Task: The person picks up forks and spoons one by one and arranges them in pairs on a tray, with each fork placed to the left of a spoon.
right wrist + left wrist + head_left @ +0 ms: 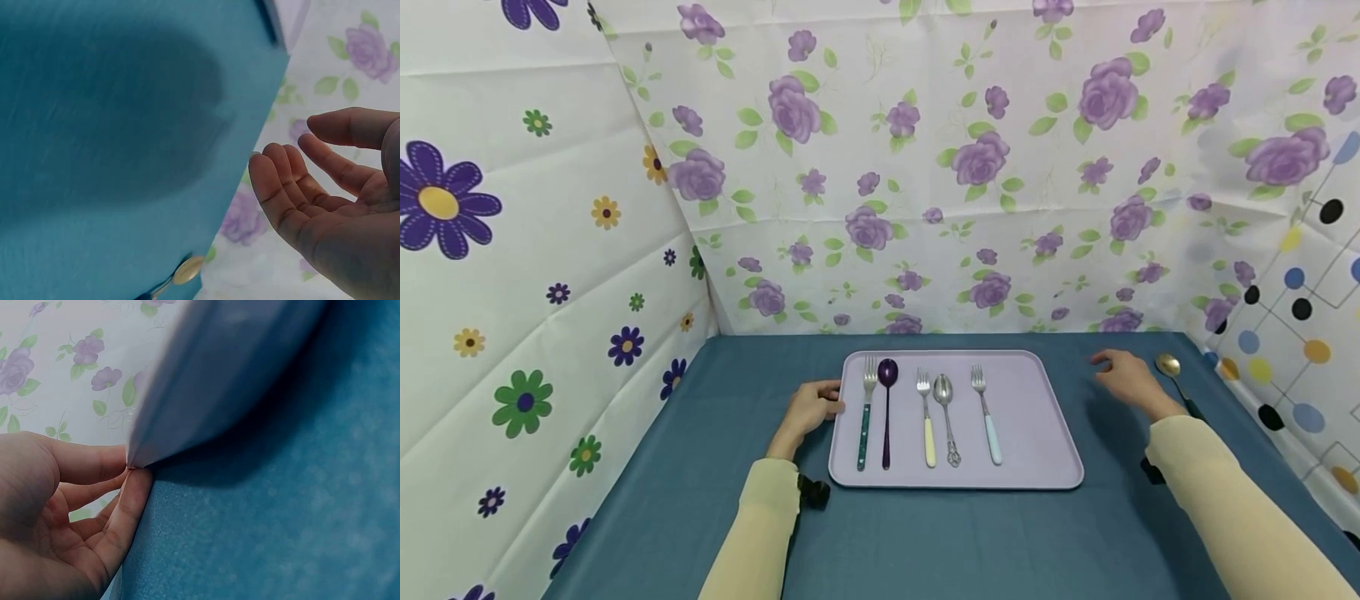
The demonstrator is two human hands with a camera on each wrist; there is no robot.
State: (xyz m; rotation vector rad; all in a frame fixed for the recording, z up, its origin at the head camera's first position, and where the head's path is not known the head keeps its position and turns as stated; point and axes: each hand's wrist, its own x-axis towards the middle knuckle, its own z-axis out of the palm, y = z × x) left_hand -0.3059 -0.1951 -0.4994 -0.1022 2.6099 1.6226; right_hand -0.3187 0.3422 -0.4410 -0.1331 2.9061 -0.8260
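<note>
A pale lilac tray (1037, 433) lies on the table with a row of cutlery. From left to right are a green-handled fork (864, 417), a dark purple spoon (887, 417), a yellow-handled fork (929, 433), a silver spoon (950, 425) and a light-blue-handled fork (991, 429). My left hand (811, 408) pinches the tray's left rim between thumb and fingers, seen close up in the left wrist view. Over the table, right of the tray, my right hand (1129, 379) hovers with loosely bent fingers and nothing in it. Beside it lies a gold spoon (1168, 365) with a dark green handle.
A blue-green cloth (925, 542) covers the table. Behind it hangs a sheet with purple roses (868, 227). Floral and dotted sheets close off the left and right sides.
</note>
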